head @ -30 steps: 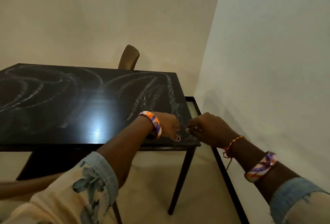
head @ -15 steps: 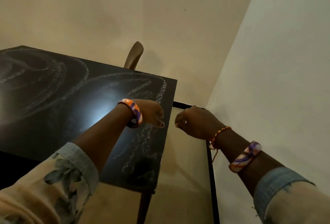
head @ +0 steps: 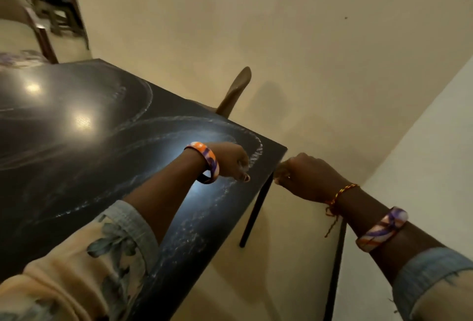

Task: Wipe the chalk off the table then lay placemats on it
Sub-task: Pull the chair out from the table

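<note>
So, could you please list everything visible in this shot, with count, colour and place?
table: one, black top, left and centre, thin black legs.
chalk marks: white swirls across the tabletop, not yet wiped.
chair: one, tan back, behind the table's far edge.
black frame: one, thin, right of the table near the wall.
walls: cream, behind and to the right.
blurred furniture: dark, top left, too smeared to name.
bangles: two, orange and purple, one on each wrist.
thread bracelet: one, red and yellow, right wrist.
left hand: fingers curled, over the table's right corner.
right hand: fist, beside the table's edge.
</note>
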